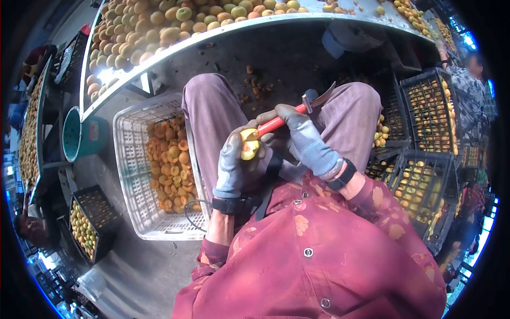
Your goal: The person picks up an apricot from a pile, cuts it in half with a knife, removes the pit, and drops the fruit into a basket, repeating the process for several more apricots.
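Between my knees, my left hand (232, 159) in a grey work glove grips a yellow apricot (248, 144), which is cut open and shows pale flesh. My right hand (302, 133), gloved too, is closed around a red-handled knife (272, 125). Its curved metal blade points up and right, away from the fruit. The lower left end of the red handle meets the apricot's upper edge; the exact contact is hidden by my fingers. Left of my leg stands a white plastic basket (130, 175) with orange apricot halves (169, 167) inside.
Ahead is a metal-rimmed table (212, 36) heaped with whole apricots (141, 24). Black crates (425, 114) with fruit stand at my right, another crate (106, 207) at left. A green bucket (71, 135) is beside the table. Fruit scraps (257, 87) litter the floor. Another person (470, 90) is at right.
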`<state>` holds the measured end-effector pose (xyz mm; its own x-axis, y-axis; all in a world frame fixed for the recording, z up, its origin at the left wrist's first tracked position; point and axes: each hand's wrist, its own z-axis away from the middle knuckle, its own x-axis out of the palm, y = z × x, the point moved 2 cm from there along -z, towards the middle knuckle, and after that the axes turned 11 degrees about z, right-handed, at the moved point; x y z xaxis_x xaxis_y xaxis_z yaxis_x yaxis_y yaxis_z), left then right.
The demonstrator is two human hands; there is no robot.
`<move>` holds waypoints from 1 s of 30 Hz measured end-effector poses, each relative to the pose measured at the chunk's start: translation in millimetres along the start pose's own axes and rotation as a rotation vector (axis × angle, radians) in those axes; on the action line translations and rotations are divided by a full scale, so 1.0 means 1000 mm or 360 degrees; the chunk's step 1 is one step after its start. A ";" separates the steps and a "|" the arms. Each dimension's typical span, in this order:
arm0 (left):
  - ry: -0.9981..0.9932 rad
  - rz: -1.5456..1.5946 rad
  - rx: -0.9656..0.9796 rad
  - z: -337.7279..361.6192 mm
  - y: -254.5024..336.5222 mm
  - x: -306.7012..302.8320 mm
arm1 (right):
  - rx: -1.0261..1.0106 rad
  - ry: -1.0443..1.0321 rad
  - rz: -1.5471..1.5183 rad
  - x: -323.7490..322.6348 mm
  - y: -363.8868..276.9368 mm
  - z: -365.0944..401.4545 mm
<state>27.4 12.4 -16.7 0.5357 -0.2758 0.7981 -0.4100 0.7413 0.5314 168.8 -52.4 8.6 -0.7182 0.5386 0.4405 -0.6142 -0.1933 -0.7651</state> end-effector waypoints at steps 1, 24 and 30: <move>-0.0046 0.0076 -0.0047 0.000 0.002 0.001 | -0.0040 -0.0043 -0.0048 -0.003 0.001 -0.006; 0.0117 -0.1706 0.0788 -0.003 0.018 0.027 | -0.0208 0.0089 0.1647 0.015 -0.016 0.016; 0.0218 -0.1047 0.0264 -0.003 0.017 0.021 | -0.0363 0.0066 0.1377 0.022 -0.001 0.013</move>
<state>33.9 20.6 8.2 0.7957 -0.5481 0.2579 -0.0697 0.3401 0.9378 149.9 -50.9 25.1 -0.8848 0.3102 -0.3477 0.2198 -0.3800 -0.8985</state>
